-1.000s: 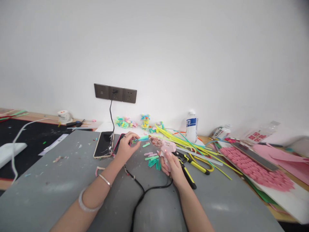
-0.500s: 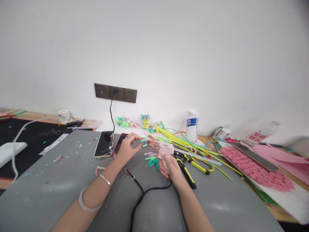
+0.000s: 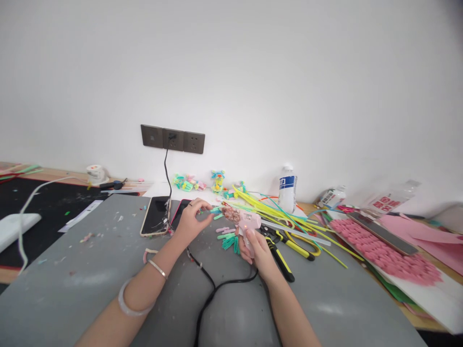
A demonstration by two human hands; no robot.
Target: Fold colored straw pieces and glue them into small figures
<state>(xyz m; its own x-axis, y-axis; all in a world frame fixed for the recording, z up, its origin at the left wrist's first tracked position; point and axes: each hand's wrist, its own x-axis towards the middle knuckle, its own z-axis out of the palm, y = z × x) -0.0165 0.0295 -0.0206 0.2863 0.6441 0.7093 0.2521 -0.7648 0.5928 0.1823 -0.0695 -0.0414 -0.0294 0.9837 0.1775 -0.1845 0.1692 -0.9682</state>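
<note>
My right hand (image 3: 255,249) is wrapped round the handle of a pale pink hot glue gun (image 3: 249,222), its nozzle end crusted and pointing left. A clear glue stick (image 3: 294,232) sticks out of the gun's back. Just left of the nozzle, my left hand (image 3: 194,219) pinches a small teal pipe-cleaner piece (image 3: 216,210) between thumb and fingertips. Whether the nozzle touches that piece I cannot tell. Below the gun lie short green and teal pipe-cleaner pieces (image 3: 228,241), with lilac ones (image 3: 223,229) beside them.
Yellow-and-black pliers (image 3: 278,260) and long yellow pipe cleaners (image 3: 275,212) lie to the right. Two phones, one black-screened (image 3: 155,217), are left of my left hand. A black cord (image 3: 210,299) crosses the grey mat (image 3: 108,270). A water bottle (image 3: 288,190) stands by the wall.
The glue gun's nozzle has drawn slightly right, away from my left fingertips. My left hand stays almost still with the teal piece.
</note>
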